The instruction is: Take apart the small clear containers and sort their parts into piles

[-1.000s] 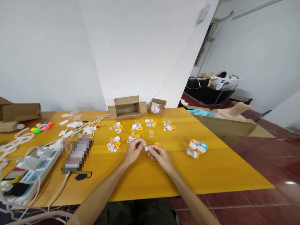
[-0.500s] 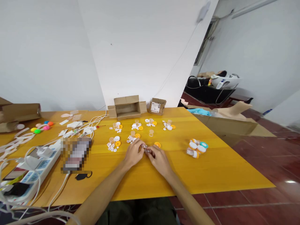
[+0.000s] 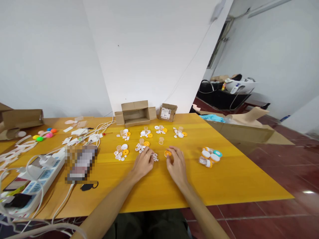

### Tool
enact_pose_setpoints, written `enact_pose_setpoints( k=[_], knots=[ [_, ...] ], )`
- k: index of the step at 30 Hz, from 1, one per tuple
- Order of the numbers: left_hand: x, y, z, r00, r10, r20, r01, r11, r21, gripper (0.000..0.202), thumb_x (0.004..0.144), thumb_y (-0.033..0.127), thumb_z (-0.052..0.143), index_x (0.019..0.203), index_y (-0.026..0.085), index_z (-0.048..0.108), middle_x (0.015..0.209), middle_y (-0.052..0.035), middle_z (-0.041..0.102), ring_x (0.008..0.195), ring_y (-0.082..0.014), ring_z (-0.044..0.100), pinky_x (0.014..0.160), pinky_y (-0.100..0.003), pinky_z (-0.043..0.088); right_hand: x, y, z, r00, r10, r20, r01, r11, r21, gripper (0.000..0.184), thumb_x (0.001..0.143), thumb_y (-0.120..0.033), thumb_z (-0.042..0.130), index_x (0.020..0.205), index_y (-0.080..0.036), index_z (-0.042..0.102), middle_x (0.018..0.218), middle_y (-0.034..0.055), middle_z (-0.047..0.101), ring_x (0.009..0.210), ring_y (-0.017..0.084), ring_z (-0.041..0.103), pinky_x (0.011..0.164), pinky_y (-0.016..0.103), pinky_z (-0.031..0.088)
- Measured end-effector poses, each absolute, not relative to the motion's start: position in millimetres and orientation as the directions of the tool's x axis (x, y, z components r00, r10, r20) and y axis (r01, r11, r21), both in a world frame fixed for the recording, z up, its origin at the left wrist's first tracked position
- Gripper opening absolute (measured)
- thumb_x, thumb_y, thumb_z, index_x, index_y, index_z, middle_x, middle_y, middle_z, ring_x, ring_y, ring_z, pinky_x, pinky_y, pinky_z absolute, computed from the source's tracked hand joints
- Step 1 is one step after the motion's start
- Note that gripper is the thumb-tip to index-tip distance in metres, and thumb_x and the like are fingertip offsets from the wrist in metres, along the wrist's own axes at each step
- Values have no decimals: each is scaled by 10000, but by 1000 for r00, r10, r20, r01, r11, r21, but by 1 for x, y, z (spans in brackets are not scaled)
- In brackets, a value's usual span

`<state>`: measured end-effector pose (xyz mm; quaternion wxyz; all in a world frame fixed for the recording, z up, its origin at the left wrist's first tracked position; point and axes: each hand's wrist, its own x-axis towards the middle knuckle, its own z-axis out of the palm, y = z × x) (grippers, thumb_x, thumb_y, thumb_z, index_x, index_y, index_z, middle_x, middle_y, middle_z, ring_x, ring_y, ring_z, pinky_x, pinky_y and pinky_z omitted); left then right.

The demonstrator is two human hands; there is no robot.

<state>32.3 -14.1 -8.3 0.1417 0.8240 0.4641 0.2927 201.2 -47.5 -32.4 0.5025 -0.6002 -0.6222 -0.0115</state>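
Observation:
My left hand (image 3: 144,162) is closed, thumb and fingers together, at several small white cut-out pieces (image 3: 155,157) that stick out beside its fingertips. My right hand (image 3: 176,166) is over the table with thumb and fingers apart around an orange ring-shaped lid (image 3: 167,153); whether it touches the lid is hard to see. Just beyond my hands stands a small clear cup (image 3: 161,140). Past my left fingers lie another orange lid (image 3: 147,143), a clear cup (image 3: 141,141) and more white pieces (image 3: 138,147).
Further sets of cups, lids and white pieces (image 3: 118,155) lie across the table. To the right are several closed jars (image 3: 210,156). Cardboard boxes (image 3: 136,114) stand at the back. At left are a power strip (image 3: 45,179), cables, a blurred phone (image 3: 83,162) and coloured balls (image 3: 40,139).
My hands have moved apart. The right hand has let go of the white pieces, shifted right and opened at the orange lid. The pieces stay beside my left hand.

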Motion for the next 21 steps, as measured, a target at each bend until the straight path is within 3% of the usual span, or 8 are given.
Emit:
enact_pose_setpoints(
  k=[4,11,21],
  knots=[
    [33,-16,-9,420,839,346,682,-543,490,191,889,206,560,1057,252,640,1072,-48,626,853,-212,638,739,-316,491,208,-40,-44,238,773,587,777,211,-593,354,791,-190,499,1114,-228,637,1226,125,634,1121,311,572,964,503,457],
    [32,-15,-15,475,801,364,658,-598,458,205,887,250,598,1082,255,663,1127,-59,608,977,-235,632,804,-331,527,211,-36,-50,239,834,498,724,190,-664,283,793,-229,519,1043,-250,650,1023,85,716,958,295,635,880,460,491],
    [34,-19,-16,552,692,466,582,-719,380,316,910,163,546,1197,255,642,1202,-97,604,1141,-270,572,1015,-433,488,213,-41,-46,362,824,435,582,165,-797,237,815,-330,529,994,-230,648,1012,110,708,990,312,630,885,475,508]
  ],
)
